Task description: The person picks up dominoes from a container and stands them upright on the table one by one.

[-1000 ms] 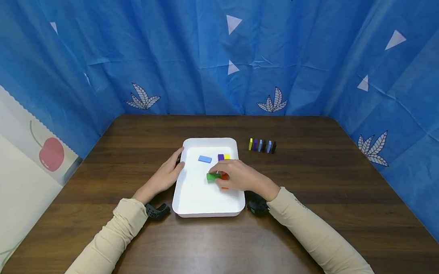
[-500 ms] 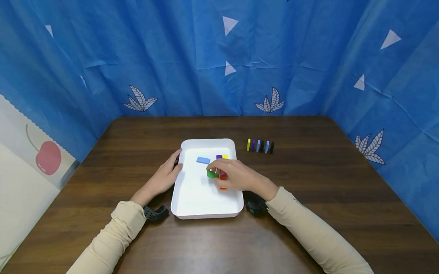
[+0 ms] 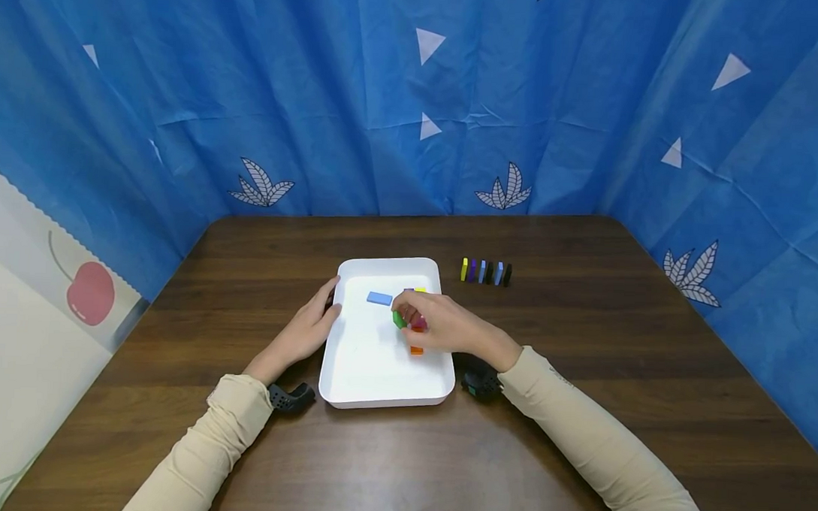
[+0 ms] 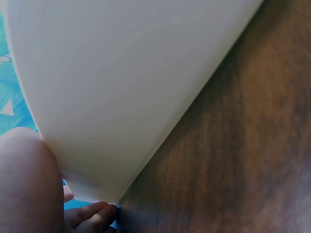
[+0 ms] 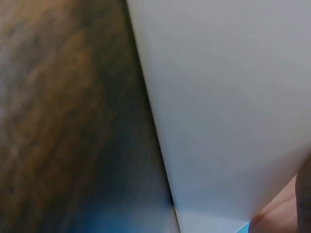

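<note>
Pinched in the grip of the right hand [image 3: 440, 324], between thumb and fingertips: a green block [image 3: 398, 320], tilted, partly covered by the fingers, over the right half of a white tray [image 3: 367, 382]; whether touching the tray floor, hard to tell. Under the same hand, something red [image 3: 418, 323], mostly hidden. Nearer the person, just beside, an orange block [image 3: 416, 351]. Past the knuckles, a purple block [image 3: 408, 290] and a yellow block [image 3: 420, 290], side by side, both partly hidden. Left of these, lying flat, a blue block [image 3: 380, 298]. At the tray's left wall, the left hand [image 3: 303, 331], with fingers extended along the outside and thumb spread from them at the rim. Beneath everything, a brown tabletop [image 3: 545, 426]. On it, near the tray's far right corner, a row of six upright pieces [image 3: 481, 271]: yellow, purple, blue, black, blue, black. Around the forearms, beige sleeves [image 3: 195, 455]. Behind, a blue curtain [image 3: 320, 94] with white triangles and leaves.
</note>
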### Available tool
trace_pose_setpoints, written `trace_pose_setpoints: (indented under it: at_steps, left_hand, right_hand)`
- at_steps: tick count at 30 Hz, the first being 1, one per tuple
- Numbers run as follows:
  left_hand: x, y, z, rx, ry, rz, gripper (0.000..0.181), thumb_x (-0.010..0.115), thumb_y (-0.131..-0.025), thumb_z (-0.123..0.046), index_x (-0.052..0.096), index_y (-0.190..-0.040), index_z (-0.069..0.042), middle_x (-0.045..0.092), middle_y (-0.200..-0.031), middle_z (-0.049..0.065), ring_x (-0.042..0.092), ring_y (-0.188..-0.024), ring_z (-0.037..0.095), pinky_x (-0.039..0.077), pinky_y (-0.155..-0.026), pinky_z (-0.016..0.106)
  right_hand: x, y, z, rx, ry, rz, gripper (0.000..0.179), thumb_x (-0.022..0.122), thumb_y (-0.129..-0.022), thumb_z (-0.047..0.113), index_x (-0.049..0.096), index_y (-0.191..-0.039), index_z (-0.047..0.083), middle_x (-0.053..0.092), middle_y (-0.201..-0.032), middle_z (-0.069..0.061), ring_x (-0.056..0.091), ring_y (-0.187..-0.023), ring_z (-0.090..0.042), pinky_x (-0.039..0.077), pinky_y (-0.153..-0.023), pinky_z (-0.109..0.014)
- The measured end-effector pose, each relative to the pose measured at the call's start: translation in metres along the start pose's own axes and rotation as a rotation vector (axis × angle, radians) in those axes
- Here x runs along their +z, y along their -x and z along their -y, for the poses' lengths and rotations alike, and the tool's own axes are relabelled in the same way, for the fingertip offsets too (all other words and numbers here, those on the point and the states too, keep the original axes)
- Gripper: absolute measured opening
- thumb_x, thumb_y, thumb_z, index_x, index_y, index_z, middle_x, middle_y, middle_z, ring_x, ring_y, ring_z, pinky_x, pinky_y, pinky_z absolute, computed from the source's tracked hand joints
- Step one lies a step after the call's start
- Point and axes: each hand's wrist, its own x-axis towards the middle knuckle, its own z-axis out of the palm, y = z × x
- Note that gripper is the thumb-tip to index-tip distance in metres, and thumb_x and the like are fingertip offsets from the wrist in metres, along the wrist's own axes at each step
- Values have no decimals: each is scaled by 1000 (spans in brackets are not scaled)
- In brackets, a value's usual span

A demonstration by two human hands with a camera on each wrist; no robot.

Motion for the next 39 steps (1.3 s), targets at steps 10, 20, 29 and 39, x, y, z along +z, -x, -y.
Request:
trace_pose_setpoints:
  at_steps: [10, 20, 29, 39]
  left_hand:
    - [0, 0, 1, 4, 5, -4, 62, 39, -112, -26, 13, -166, -10, 23, -168, 23, 30, -153, 40, 29, -121, 57]
    - [1, 0, 1, -4, 8, -5, 62, 38, -112, -25, 13, -166, -10, 23, -168, 23, 29, -153, 40, 29, -121, 58]
    - [1, 0, 2, -12, 0, -4, 62, 39, -112, -25, 13, -166, -10, 22, -169, 23, 29, -154, 39, 28, -122, 57]
    - [1, -1, 4, -10, -2, -7, 62, 38, -112, -27, 13, -167, -12, 23, -168, 22, 30, -153, 39, 29, -121, 58]
  right_hand:
    - [-2, 0, 2, 16, -40, 3, 37, 76, -90, 10, 56, -121, 13, 69, -105, 1, 66, -96, -12, 57, -90, -27]
    - [-3, 0, -4, -60, -98, -97, 40, 76, -88, 4, 57, -123, 9, 70, -104, -2, 68, -94, -12, 58, -89, -29]
    - [-6, 1, -11, -35, -100, -120, 41, 76, -88, 4, 58, -124, 7, 69, -104, -2, 67, -94, -14, 61, -86, -35]
    - [-4, 2, -24, -93, -72, -308, 43, 78, -86, 1, 61, -126, 3, 69, -110, -8, 68, -93, -16, 60, -86, -33]
